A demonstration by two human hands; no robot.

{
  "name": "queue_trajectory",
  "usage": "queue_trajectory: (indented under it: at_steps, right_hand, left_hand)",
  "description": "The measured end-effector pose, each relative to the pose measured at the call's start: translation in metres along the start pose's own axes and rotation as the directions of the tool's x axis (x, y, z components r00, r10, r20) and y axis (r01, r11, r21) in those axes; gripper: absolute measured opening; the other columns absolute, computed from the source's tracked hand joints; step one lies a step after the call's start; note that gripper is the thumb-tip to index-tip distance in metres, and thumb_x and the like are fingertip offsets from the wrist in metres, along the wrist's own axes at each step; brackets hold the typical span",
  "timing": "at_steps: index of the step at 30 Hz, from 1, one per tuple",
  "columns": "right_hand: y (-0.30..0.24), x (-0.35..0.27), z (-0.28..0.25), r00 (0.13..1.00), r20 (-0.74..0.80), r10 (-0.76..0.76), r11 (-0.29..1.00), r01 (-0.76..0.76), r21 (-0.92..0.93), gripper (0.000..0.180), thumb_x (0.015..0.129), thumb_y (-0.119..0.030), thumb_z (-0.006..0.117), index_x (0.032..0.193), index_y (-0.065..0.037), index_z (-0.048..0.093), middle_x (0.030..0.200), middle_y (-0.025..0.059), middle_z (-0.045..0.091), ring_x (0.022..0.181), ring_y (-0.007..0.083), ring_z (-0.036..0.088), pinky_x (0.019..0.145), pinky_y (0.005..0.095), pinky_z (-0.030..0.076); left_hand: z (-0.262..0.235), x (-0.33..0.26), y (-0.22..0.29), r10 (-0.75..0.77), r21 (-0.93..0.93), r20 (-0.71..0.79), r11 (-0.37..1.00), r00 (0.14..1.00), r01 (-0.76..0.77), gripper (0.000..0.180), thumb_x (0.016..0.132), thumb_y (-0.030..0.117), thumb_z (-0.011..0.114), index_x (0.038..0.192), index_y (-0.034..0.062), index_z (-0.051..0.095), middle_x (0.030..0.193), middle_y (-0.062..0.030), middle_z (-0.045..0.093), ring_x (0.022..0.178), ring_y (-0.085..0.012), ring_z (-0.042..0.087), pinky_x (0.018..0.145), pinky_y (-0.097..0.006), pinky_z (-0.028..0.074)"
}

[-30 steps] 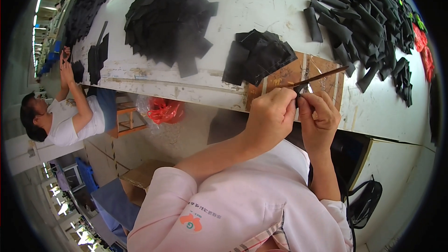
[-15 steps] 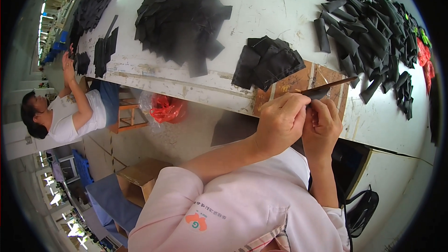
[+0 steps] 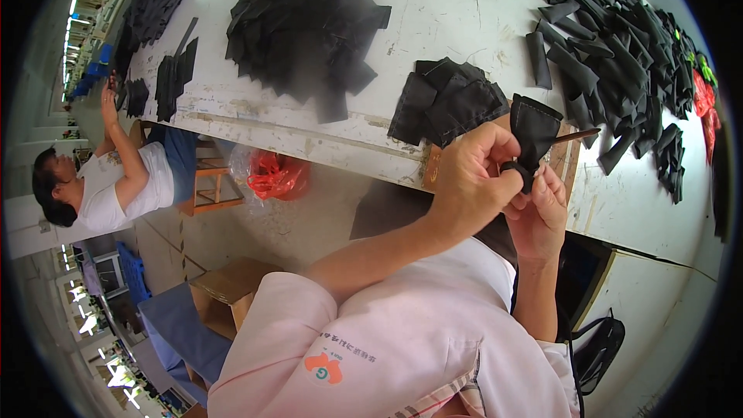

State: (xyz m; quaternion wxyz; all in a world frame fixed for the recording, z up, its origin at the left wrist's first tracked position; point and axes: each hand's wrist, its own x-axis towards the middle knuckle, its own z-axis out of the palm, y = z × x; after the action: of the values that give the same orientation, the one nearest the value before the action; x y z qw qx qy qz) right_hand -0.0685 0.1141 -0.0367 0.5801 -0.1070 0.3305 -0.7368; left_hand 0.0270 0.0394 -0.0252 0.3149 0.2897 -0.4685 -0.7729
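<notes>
My left hand (image 3: 474,174) and my right hand (image 3: 540,205) are together at the table's near edge, both pinching a small black fabric piece (image 3: 534,130) that stands up between the fingers. A thin dark stick-like tool (image 3: 579,136) pokes out to the right from behind the fabric; I cannot tell which hand holds it. Under the hands lies a brown wooden board (image 3: 433,170). A small stack of black fabric pieces (image 3: 445,101) lies just left of the hands.
On the white table (image 3: 464,8) are a big heap of black pieces (image 3: 306,27) at the left and rolled black pieces (image 3: 619,39) at the right. Another person (image 3: 116,178) sits at the left. A red bag (image 3: 275,174) and a cardboard box (image 3: 228,282) are below.
The black fabric piece has been lifted and now stands up wider between my fingers. Both hands have shifted slightly up and right over the board.
</notes>
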Motion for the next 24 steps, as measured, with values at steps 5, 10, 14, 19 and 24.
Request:
queue_trajectory:
  at_steps: [5, 10, 14, 19, 24]
  right_hand:
    - [-0.004, 0.002, -0.007, 0.996, 0.067, -0.060, 0.903, 0.083, -0.422, 0.017, 0.084, -0.019, 0.058, 0.080, -0.004, 0.050, 0.067, -0.0030, 0.047, 0.057, 0.0040, 0.039, 0.050, 0.0178, 0.032]
    - [-0.003, 0.003, -0.013, 0.987, -0.057, -0.150, 0.911, 0.115, -0.396, 0.019, 0.084, -0.021, 0.057, 0.080, -0.004, 0.050, 0.069, -0.0038, 0.045, 0.059, 0.0038, 0.039, 0.053, 0.0165, 0.032]
    - [-0.006, -0.003, -0.013, 0.984, 0.008, -0.176, 0.921, 0.168, -0.351, 0.019, 0.083, -0.021, 0.058, 0.079, -0.004, 0.051, 0.080, -0.0002, 0.046, 0.073, 0.0081, 0.042, 0.068, 0.0199, 0.033]
    - [-0.018, -0.002, 0.000, 0.940, 0.158, -0.303, 0.872, 0.340, -0.352, 0.017, 0.081, -0.017, 0.058, 0.075, -0.002, 0.052, 0.088, 0.0060, 0.047, 0.081, 0.0122, 0.042, 0.074, 0.0237, 0.033]
    - [-0.033, 0.008, 0.005, 0.790, 0.355, -0.500, 0.459, 0.589, -0.665, 0.010, 0.081, -0.007, 0.055, 0.075, -0.001, 0.049, 0.074, 0.0064, 0.051, 0.069, 0.0139, 0.046, 0.061, 0.0225, 0.037]
  left_hand:
    - [-0.003, 0.007, -0.018, 0.788, 0.676, 0.085, 0.404, 0.609, -0.617, 0.019, 0.071, -0.012, 0.049, 0.087, -0.0022, 0.051, 0.076, -0.0070, 0.058, 0.063, -0.0083, 0.058, 0.053, -0.023, 0.049]
    - [-0.007, 0.003, -0.010, 0.326, 0.363, 0.066, 0.873, 0.943, -0.327, 0.027, 0.067, -0.014, 0.049, 0.093, -0.0038, 0.049, 0.076, -0.0067, 0.058, 0.068, -0.0100, 0.059, 0.054, -0.023, 0.048]
    - [-0.011, 0.000, 0.008, -0.156, -0.264, 0.364, 0.928, 0.918, 0.262, 0.034, 0.065, -0.012, 0.049, 0.098, -0.0024, 0.049, 0.078, -0.0056, 0.057, 0.067, -0.0087, 0.056, 0.056, -0.019, 0.044]
    - [0.001, -0.010, 0.032, -0.083, -0.271, 0.433, 0.938, 0.897, 0.218, 0.042, 0.067, -0.008, 0.051, 0.108, -0.0021, 0.047, 0.080, -0.0038, 0.055, 0.061, -0.0048, 0.052, 0.053, -0.016, 0.040]
    - [0.014, -0.004, 0.010, 0.527, 0.429, 0.136, 0.732, 0.839, -0.530, 0.015, 0.075, -0.006, 0.058, 0.089, 0.0001, 0.058, 0.081, -0.0063, 0.055, 0.066, -0.0089, 0.051, 0.054, -0.019, 0.041]
